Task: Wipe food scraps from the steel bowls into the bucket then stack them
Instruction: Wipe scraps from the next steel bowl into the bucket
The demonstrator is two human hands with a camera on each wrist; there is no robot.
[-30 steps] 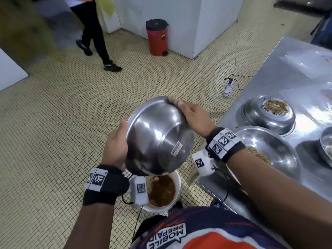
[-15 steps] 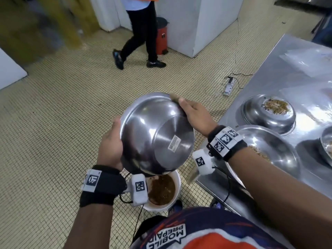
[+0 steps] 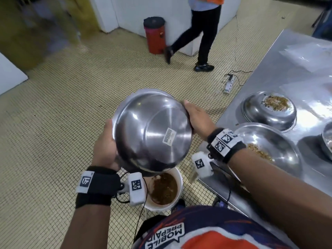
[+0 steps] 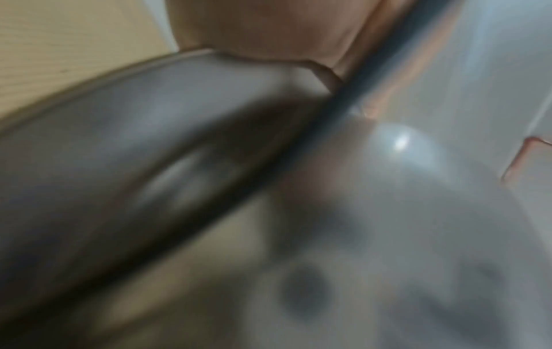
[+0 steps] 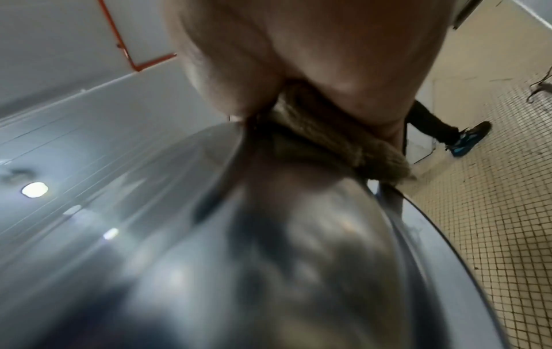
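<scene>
Tipping: the steel bowl [image 3: 152, 130] hangs upside down over the bucket [image 3: 164, 190], likely so scraps drop straight in.
Left hand [image 3: 105, 146]: at the bowl's 9 o'clock, fingers curled round the rim to steady it.
Right hand [image 3: 197, 117]: at 2 o'clock, reaching over the rim; the right wrist view shows it pinching a brownish cloth [image 5: 343, 146], fingertips hidden inside the bowl.
Bucket: on the floor at the bowl's 6 o'clock, holding brown waste.
Waiting: two bowls with scraps [image 3: 269, 110] [image 3: 265, 150] on the steel table [image 3: 287, 69], at 3 o'clock.
Stage: wiping probably underway; stacking not begun.
</scene>
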